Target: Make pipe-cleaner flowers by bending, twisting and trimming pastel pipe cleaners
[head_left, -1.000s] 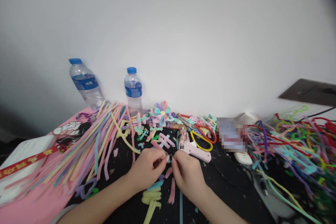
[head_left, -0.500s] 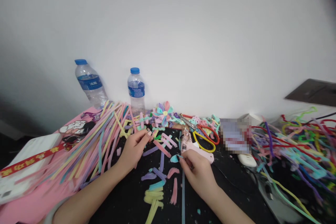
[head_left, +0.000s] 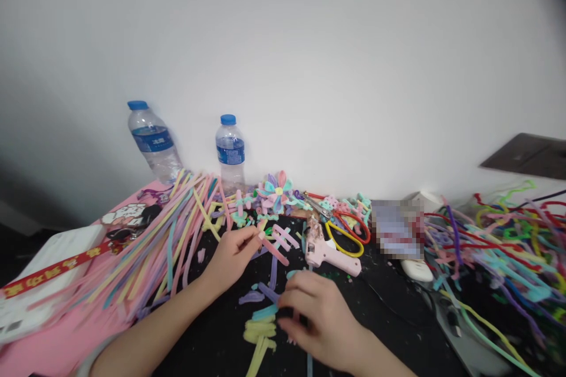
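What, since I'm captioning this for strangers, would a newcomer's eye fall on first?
Probably the fan of pastel strips on the left, then the many-coloured flower at the centre back. Two blue-capped bottles stand out against the pale wall, and a pink glue gun lies beyond the right hand.

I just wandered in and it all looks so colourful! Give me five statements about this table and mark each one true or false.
1. Both bottles by the wall have blue caps. True.
2. The right hand is gripping the pink glue gun. False: the glue gun lies on the dark tabletop, with the right hand apart from it.
3. The left hand has its fingertips close to a pink strip. True.
4. The multicoloured flower is left of both bottles. False: in the picture it is right of both.
5. Some yellow pieces lie between the wall and the glue gun. False: they lie nearer the person than the glue gun does.
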`<state>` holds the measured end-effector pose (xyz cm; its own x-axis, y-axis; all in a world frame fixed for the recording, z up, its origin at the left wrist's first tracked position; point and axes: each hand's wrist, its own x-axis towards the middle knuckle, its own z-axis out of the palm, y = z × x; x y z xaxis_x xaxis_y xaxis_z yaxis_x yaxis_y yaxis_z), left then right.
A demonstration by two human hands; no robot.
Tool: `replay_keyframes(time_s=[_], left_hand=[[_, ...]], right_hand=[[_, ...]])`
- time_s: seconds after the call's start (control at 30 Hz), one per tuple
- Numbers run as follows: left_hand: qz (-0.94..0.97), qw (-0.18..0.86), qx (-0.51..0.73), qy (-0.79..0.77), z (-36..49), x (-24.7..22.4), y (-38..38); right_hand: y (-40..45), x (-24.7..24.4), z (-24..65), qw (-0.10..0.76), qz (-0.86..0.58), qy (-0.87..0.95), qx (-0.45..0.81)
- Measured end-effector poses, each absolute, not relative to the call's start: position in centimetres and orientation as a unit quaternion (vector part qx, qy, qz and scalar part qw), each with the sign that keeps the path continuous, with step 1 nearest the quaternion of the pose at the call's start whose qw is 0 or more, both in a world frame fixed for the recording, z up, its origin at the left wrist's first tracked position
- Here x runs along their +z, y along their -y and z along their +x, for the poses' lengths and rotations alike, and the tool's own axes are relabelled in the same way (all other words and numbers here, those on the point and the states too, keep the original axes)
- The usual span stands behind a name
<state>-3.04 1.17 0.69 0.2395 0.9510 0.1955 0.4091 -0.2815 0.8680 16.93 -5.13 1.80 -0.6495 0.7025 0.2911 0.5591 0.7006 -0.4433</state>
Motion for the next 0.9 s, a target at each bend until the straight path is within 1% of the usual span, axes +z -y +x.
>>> replay_keyframes(time_s=[0.1,0.23,0.33,0.57,0.67,0.77,0.9], left_hand=[[0.706,0.358,0.381,-0.478,-2.8,0.7,-1.0],[0.707,0.364,0.377,-0.474,-2.6,0.7,-0.8],[0.711,0.364,0.373,-0.472,-2.6,0.7,-0.8],[0.716,0.352,0.371,-0.475,-2.7,0.6,-0.9],[0.716,0.353,0.368,-0.477,-2.7,0.4,-0.9],[0.715,0.353,0.371,-0.476,-2.7,0.4,-0.9],[0.717,0.347,0.381,-0.47,-2.8,0.7,-0.8]], right_hand=[[5.8,1.4,15.9,0.2,-0.309,0.918,0.149],[6.1,0.1,15.2,0.194,-0.251,0.943,0.103],[6.0,0.0,15.2,0.18,-0.261,0.943,0.103],[5.8,1.7,15.7,0.129,-0.314,0.932,0.123],[5.8,1.9,15.7,0.122,-0.323,0.93,0.129],[5.7,1.8,15.8,0.154,-0.339,0.913,0.166],[5.1,1.0,16.6,0.272,-0.412,0.829,0.263]])
